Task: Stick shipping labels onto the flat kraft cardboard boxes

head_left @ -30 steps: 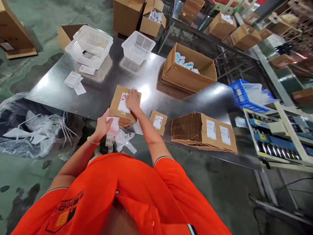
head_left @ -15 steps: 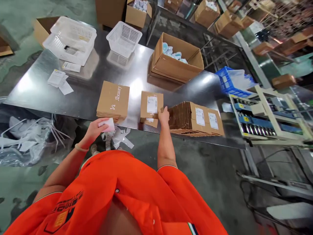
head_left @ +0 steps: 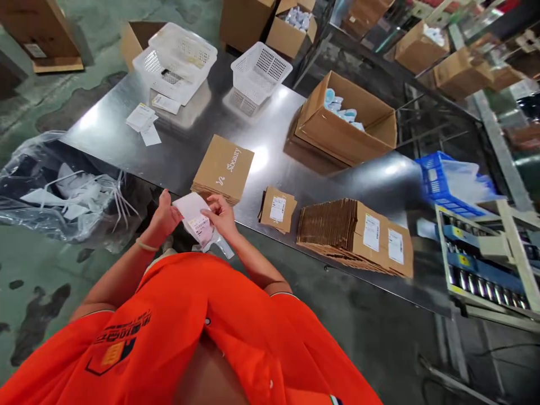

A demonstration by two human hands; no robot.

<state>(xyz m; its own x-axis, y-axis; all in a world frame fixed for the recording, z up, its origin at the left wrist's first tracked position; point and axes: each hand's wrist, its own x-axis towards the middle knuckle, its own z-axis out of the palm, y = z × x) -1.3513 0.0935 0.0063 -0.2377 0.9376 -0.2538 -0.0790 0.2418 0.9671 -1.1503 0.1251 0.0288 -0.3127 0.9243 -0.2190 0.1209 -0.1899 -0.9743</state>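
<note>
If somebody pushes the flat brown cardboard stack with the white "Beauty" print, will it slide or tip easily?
The flat cardboard stack will probably slide rather than tip, because it lies low on the shiny steel table. It likely feels light for its size, being folded cardboard. The layers seem loose at the edge, so upper ones may shift.

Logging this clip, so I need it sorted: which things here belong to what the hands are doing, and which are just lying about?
In hand: the left hand and right hand holding a labelled white sheet; beside them, the stack of flat "Beauty" cartons.

Lying about: the flattened labelled cartons, open carton of bagged items, white plastic baskets, blue crate, plastic bag.
</note>
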